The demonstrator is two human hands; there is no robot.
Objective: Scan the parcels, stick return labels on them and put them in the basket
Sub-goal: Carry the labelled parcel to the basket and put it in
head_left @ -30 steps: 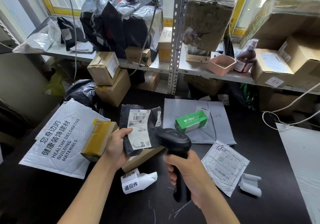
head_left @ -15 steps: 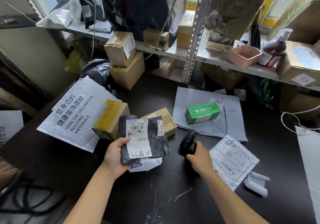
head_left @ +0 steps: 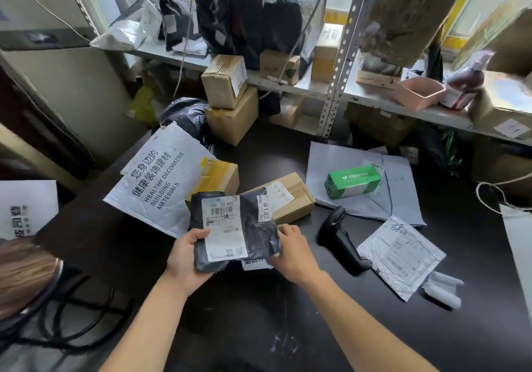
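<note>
While both hands (head_left: 187, 259) (head_left: 290, 252) grip it, black parcel (head_left: 256, 236) sits between fingers (label up).

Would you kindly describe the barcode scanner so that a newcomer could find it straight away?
Start at the dark worktable and find the green box lying on grey mailers. Just nearer the person, right of the right hand, lies the scanner: the only black, pistol-shaped device among flat bags and boxes.

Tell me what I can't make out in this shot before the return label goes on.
Head view only:
- Return labels: mostly hidden under the black parcel; print cut off.
- Right hand fingertips: behind the parcel's edge.
- Shipping label: fine print too small.
- Basket: not identifiable.
- Paper at the left edge: blurred, cropped.
</note>
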